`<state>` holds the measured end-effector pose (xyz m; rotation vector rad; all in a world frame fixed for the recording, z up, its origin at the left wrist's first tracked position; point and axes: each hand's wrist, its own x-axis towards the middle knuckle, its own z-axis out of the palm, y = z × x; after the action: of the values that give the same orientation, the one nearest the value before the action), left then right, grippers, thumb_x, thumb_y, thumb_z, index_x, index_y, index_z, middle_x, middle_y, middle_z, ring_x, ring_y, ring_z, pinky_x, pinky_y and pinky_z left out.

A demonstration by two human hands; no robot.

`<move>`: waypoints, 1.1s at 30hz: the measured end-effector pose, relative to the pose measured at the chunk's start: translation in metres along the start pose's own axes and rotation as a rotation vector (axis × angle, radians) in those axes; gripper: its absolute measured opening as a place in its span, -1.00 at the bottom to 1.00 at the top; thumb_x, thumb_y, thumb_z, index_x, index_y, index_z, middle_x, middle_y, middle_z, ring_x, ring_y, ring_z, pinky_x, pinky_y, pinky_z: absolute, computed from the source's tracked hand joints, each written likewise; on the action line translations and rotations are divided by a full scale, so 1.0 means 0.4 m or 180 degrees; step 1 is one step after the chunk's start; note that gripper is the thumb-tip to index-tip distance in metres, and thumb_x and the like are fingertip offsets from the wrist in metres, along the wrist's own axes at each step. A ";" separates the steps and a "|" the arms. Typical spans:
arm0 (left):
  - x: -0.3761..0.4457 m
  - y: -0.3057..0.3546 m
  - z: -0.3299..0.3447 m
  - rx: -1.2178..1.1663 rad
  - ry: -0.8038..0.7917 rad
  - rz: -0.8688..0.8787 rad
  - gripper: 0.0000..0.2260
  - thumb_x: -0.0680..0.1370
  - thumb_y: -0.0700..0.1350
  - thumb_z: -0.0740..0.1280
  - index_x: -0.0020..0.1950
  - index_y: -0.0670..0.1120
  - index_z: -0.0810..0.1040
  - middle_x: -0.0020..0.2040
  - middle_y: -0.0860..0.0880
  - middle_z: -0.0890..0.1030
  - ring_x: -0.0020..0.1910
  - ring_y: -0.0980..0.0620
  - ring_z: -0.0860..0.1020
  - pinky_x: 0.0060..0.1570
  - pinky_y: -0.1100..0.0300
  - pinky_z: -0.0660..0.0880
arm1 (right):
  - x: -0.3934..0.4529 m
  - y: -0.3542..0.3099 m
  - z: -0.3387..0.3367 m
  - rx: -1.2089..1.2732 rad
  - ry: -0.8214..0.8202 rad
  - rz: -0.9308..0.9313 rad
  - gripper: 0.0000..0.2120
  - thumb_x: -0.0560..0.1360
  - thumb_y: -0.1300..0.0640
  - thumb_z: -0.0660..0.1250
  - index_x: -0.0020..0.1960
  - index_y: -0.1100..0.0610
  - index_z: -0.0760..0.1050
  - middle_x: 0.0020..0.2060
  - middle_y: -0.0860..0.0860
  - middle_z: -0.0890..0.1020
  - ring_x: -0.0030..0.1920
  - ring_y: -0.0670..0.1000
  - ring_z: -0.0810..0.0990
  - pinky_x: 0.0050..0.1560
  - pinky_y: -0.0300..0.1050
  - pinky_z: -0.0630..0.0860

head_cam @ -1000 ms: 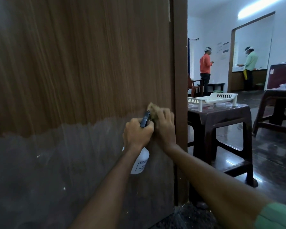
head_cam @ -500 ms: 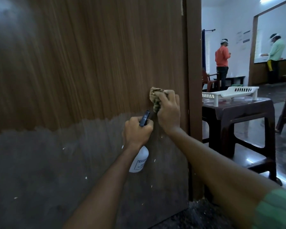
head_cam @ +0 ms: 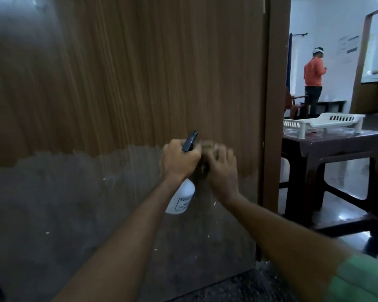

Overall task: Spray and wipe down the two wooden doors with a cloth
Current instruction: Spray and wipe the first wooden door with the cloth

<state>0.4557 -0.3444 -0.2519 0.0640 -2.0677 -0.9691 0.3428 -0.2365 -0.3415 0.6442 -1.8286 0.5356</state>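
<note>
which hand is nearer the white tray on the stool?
Right. The right hand presses the cloth near the door's edge, toward the white tray; the left hand sits farther left, gripping the spray bottle.

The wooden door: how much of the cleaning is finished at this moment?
Done: unclear. In hand: right hand rubs the cloth on the wooden door near its edge; left hand holds the spray bottle. Left: the dull grey lower part, and a second door, not in view.
</note>
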 end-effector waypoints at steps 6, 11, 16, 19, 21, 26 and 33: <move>-0.026 -0.055 -0.085 0.0490 -0.0119 -0.0301 -0.70 0.49 0.00 0.37 -0.39 -0.10 0.50 -0.44 -0.04 0.56 -0.44 -0.08 0.53 -0.39 0.07 0.44 | 0.061 -0.086 0.014 -0.0019 0.0338 0.0244 -0.70 0.50 0.20 0.32 0.23 0.11 0.50 0.10 0.18 0.50 -0.01 0.21 0.45 -0.09 0.11 0.43; -0.050 -0.106 -0.163 0.0560 -0.0131 -0.0348 -0.71 0.45 0.06 0.35 -0.40 -0.08 0.50 -0.44 -0.09 0.57 -0.47 -0.04 0.50 -0.40 0.03 0.46 | 0.072 -0.205 0.049 0.0188 0.0598 0.0380 -0.64 0.52 0.20 0.25 0.31 0.09 0.49 0.19 0.19 0.49 0.06 0.21 0.44 -0.04 0.11 0.47; -0.011 -0.118 -0.220 0.0453 -0.0091 -0.0213 -0.67 0.43 0.09 0.33 -0.31 -0.17 0.59 -0.37 -0.17 0.63 -0.38 -0.24 0.62 -0.32 -0.18 0.62 | -0.052 -0.147 0.080 0.0136 0.0129 -0.1100 -0.56 0.51 0.20 0.39 0.37 0.08 0.42 0.21 0.19 0.46 0.09 0.25 0.47 0.00 0.18 0.51; -0.011 -0.139 -0.238 0.0376 0.0018 -0.0202 -0.66 0.43 0.10 0.33 -0.29 -0.18 0.60 -0.34 -0.21 0.65 -0.36 -0.29 0.63 -0.35 -0.24 0.62 | 0.099 -0.200 0.031 0.0299 0.0474 -0.0172 -0.67 0.51 0.25 0.33 0.25 0.07 0.54 0.13 0.16 0.51 0.01 0.19 0.46 -0.07 0.08 0.43; -0.030 -0.144 -0.248 0.0484 0.0100 -0.0272 -0.67 0.42 0.10 0.32 -0.32 -0.15 0.59 -0.36 -0.17 0.65 -0.38 -0.23 0.63 -0.36 -0.13 0.61 | 0.165 -0.235 0.015 0.0334 0.0707 0.0247 -0.69 0.50 0.24 0.25 0.22 0.07 0.56 0.12 0.16 0.51 -0.01 0.17 0.44 -0.09 0.03 0.39; -0.047 -0.162 -0.314 0.0762 -0.0006 -0.0432 -0.66 0.43 0.11 0.32 -0.33 -0.14 0.59 -0.35 -0.14 0.66 -0.39 -0.15 0.62 -0.36 0.03 0.49 | -0.056 -0.236 0.063 0.0102 0.0098 -0.0960 -0.57 0.50 0.11 0.36 0.36 0.09 0.51 0.21 0.16 0.38 0.13 0.23 0.40 0.06 0.16 0.40; -0.054 -0.255 -0.383 0.1125 -0.0042 -0.0495 -0.69 0.56 -0.01 0.41 -0.36 -0.06 0.51 -0.43 -0.01 0.52 -0.46 0.01 0.48 -0.36 0.12 0.39 | 0.125 -0.345 0.038 0.0314 0.0489 -0.0007 -0.68 0.54 0.15 0.27 0.28 0.09 0.53 0.14 0.18 0.52 0.07 0.22 0.48 0.09 0.16 0.43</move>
<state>0.5493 -0.5023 -0.2784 0.4085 -2.2505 -0.6842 0.4087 -0.3590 -0.2915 0.6531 -1.6653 0.6592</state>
